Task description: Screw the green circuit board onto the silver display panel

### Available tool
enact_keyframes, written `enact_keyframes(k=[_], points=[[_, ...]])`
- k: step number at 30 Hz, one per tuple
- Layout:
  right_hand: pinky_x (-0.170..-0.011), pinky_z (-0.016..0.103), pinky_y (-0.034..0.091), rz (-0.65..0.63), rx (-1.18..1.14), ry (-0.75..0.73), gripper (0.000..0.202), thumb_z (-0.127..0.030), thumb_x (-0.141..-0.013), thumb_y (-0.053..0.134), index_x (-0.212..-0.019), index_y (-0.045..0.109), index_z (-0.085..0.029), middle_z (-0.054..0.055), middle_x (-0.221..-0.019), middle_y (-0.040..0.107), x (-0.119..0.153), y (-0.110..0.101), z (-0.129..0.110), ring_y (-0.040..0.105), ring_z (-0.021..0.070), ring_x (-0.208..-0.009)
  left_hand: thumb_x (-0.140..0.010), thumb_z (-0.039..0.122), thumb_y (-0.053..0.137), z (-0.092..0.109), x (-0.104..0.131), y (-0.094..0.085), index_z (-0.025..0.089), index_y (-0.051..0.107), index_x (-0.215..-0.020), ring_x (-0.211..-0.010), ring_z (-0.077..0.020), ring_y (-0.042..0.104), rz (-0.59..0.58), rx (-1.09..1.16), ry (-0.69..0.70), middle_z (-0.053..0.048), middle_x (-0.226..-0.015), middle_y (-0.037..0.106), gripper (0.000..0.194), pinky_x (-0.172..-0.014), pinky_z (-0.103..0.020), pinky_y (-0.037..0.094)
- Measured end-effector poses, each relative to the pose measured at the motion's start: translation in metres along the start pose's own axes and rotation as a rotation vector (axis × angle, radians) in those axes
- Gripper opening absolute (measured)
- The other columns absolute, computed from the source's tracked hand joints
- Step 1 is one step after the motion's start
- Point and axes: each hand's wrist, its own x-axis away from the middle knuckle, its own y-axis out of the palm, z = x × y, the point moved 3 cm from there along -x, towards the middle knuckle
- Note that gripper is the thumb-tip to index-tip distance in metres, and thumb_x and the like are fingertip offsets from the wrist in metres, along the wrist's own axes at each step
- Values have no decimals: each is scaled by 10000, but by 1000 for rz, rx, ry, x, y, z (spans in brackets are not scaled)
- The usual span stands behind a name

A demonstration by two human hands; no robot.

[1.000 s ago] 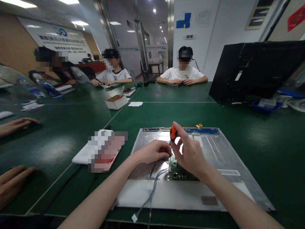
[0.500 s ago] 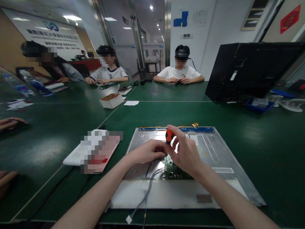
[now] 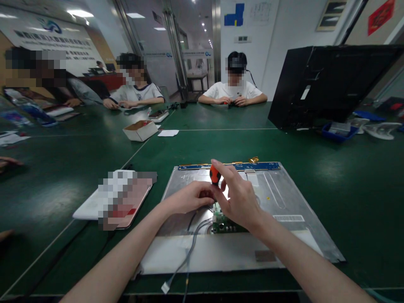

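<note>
An upright screwdriver with an orange and black handle (image 3: pixel 215 174) is held by my right hand (image 3: pixel 240 194), one finger on its top end and the thumb at its side. Close against its lower part, my left hand (image 3: pixel 193 197) has its fingers curled together; what they pinch, if anything, is hidden. Below both hands a green circuit board (image 3: pixel 225 225) lies on a silver metal panel (image 3: pixel 299 235), partly covered by my right hand. Grey cables (image 3: pixel 193 248) run from the board to a white connector (image 3: pixel 166 287) at the front edge. The screwdriver's tip cannot be seen.
A pink device (image 3: pixel 131 206) and a white one (image 3: pixel 91 206) lie to the left. Beyond are an open white box (image 3: pixel 140 131), a large black monitor (image 3: pixel 328 88) and a blue tray (image 3: pixel 339 132). Several people sit around the green table (image 3: pixel 353 185); part of another person's hand (image 3: pixel 11 163) shows at far left.
The whole view has shifted, so everything appears a little further left and higher. Both hands keep nearly the same pose at the screwdriver. The other person's hands at far left show less.
</note>
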Motion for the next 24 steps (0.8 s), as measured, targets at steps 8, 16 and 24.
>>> enact_keyframes(k=[8,16,24], points=[[-499,268,484,-22,15,-11,642,-207,-988,492,-1552,205,-316,62,-1135,623,1,1,1,562,132,-640,-820,188,591,-1,1,2,173,641,-873,-767,-184,611,27,30,-19,-15,-850,676,74,-712,-297,483],[-435,230,429,-14,-6,10,625,-183,-978,502,-1529,255,-349,67,-1142,590,1,0,1,564,121,-639,-815,208,586,2,2,2,175,636,-904,-783,-188,601,40,5,0,-17,-859,665,107,-729,-303,484],[-449,253,437,6,20,0,606,-174,-967,492,-1505,252,-316,46,-1046,619,1,1,3,553,123,-595,-820,190,616,3,1,-1,176,634,-822,-770,-172,576,6,-19,2,-9,-842,664,23,-731,-289,455]])
